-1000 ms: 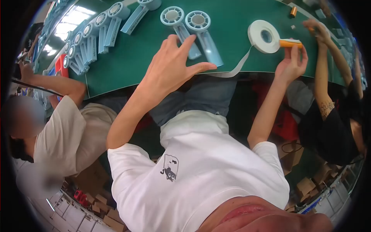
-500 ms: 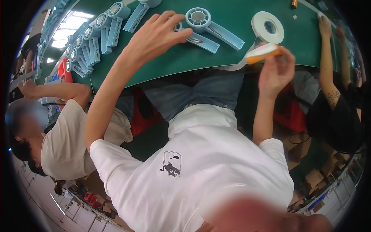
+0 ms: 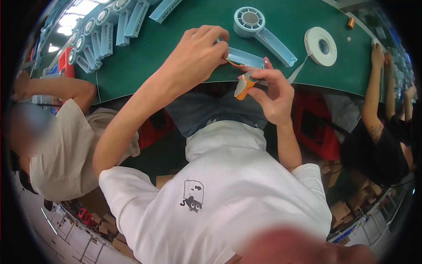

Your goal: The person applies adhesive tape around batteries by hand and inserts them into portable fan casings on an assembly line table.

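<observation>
My left hand [image 3: 204, 50] is closed round the head end of a light blue fan body [image 3: 244, 57], whose open handle points right and shows thin wires. Pinched in my right hand [image 3: 277, 94] is an orange battery [image 3: 245, 86] with a whitish strip on its side, held beside that handle near the table's front edge. A second blue fan [image 3: 249, 18] lies just behind, its handle open. To the right rests a roll of white tape [image 3: 320, 46], its loose end hanging toward the table edge.
Several blue fans [image 3: 105, 37] are lined up at the back left of the green table [image 3: 193, 83]. Another orange battery [image 3: 351, 23] lies at the back right. Co-workers sit on both sides; one's forearm [image 3: 372, 88] reaches onto the table at right.
My left hand has closed on the nearer fan and drawn it toward the front edge. My right hand has brought the battery left, away from the tape roll, and tilted it.
</observation>
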Available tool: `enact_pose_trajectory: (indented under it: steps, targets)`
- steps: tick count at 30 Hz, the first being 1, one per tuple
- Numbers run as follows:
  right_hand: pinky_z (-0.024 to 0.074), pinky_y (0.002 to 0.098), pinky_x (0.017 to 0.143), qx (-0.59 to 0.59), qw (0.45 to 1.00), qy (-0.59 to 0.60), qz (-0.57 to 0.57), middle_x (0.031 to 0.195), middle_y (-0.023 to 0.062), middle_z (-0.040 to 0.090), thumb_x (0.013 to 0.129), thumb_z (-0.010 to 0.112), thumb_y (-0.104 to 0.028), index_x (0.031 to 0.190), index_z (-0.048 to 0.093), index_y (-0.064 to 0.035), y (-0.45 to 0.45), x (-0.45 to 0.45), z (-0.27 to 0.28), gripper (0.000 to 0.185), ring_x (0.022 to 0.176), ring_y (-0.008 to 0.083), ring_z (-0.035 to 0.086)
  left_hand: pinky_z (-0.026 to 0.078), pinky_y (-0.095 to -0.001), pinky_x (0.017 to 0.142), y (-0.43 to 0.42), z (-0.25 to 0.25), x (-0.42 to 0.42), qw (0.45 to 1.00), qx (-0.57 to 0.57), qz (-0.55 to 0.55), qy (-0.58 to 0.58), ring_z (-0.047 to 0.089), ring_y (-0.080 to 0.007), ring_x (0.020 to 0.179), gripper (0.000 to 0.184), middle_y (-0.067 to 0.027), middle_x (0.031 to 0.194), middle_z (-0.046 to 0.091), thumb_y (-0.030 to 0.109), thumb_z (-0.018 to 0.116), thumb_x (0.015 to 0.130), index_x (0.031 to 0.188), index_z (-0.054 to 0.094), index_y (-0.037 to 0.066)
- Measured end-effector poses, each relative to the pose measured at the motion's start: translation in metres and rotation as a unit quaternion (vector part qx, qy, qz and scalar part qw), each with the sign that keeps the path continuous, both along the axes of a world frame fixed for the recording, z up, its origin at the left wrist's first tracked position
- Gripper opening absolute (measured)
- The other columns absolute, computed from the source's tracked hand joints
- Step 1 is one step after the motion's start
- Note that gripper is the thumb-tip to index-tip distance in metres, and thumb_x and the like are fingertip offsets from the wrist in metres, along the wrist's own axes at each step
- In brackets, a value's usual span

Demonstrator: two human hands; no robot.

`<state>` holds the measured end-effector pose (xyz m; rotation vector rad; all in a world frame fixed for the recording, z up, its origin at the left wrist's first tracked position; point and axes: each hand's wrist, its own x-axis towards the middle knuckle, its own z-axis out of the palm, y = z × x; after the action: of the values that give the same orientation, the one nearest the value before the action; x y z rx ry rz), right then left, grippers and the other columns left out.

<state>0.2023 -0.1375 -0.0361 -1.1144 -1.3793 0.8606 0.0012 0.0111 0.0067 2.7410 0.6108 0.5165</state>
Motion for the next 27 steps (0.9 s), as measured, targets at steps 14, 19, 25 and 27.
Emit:
enact_pose_trajectory:
  steps: [14,19,25,27]
  targets:
    - [0.0586,0.0380,0.094,0.099,0.967,-0.232,0.025,0.113,0.0153,0.075,0.084,0.073,0.013,0.112,0.068,0.0019,0.042,0.040,0.052,0.031,0.101,0.0283,0.076,0.049,-0.0447,0.093,-0.001,-0.004,-0.009,0.998,0.033,-0.045,-0.035,0.060,-0.0303,0.117,0.020,-0.0096,0.122,0.062,0.002,0.070,0.082,0.099,0.061,0.007]
    - [0.0594,0.0354,0.088,0.086,0.934,-0.339,0.077,0.108,0.0135,0.075,0.081,0.077,0.009,0.106,0.071,-0.0001,0.053,0.026,0.057,0.028,0.096,0.0268,0.075,0.049,-0.0445,0.094,-0.002,-0.006,-0.010,0.997,0.029,-0.042,-0.052,0.060,-0.0302,0.117,0.021,-0.0106,0.122,0.061,0.002,0.069,0.081,0.100,0.062,0.007]
    - [0.0571,0.0295,0.085,-0.008,0.914,-0.375,0.157,0.100,0.0097,0.071,0.082,0.077,0.005,0.106,0.069,-0.0013,0.083,0.021,0.052,0.026,0.090,0.0236,0.070,0.048,-0.0436,0.094,-0.002,-0.010,-0.013,0.994,0.023,-0.054,-0.091,0.060,-0.0294,0.117,0.021,-0.0117,0.120,0.061,0.003,0.069,0.080,0.101,0.063,0.006]
    - [0.0565,0.0288,0.085,-0.044,0.929,-0.320,0.180,0.099,0.0084,0.070,0.084,0.077,0.004,0.106,0.067,-0.0011,0.083,0.021,0.045,0.025,0.090,0.0219,0.069,0.048,-0.0437,0.094,-0.002,-0.011,-0.014,0.994,0.018,-0.057,-0.093,0.060,-0.0295,0.116,0.021,-0.0121,0.120,0.060,0.003,0.069,0.080,0.100,0.063,0.006]
